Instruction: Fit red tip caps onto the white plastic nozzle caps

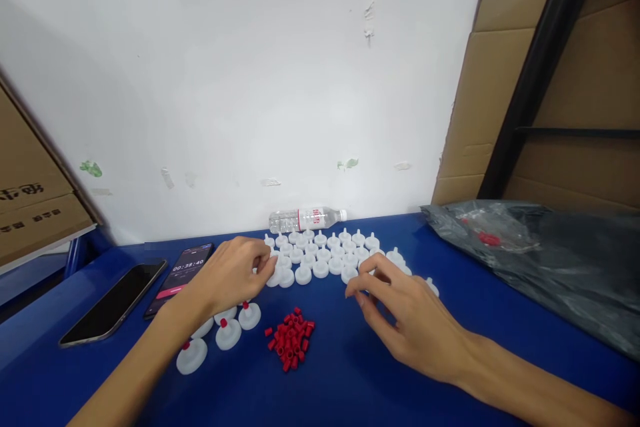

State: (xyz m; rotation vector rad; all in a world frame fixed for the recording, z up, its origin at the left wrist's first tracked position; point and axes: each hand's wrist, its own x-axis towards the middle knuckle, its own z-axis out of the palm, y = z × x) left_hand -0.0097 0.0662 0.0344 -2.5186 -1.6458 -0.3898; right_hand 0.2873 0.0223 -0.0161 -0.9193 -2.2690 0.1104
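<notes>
My left hand (240, 270) is closed, its fingers curled at the left edge of a group of white nozzle caps (321, 268); whether anything is pinched in it is hidden. Over the front right of that group hovers my right hand (405, 313), thumb and fingers bent but apart, with nothing visible between them. The white caps stand upright, spouts up. A pile of small red caps (290, 340) lies between and below both hands. Beneath my left forearm are several white nozzle caps with red tips (228, 333), partly covered by the arm.
A clear plastic bottle (307, 219) lies against the white wall. Two phones are at left, one with a lit timer (183, 270) and one with a dark screen (115, 300). A grey plastic bag (550, 273) covers the right side of the blue table (330, 387). Cardboard stands on both sides.
</notes>
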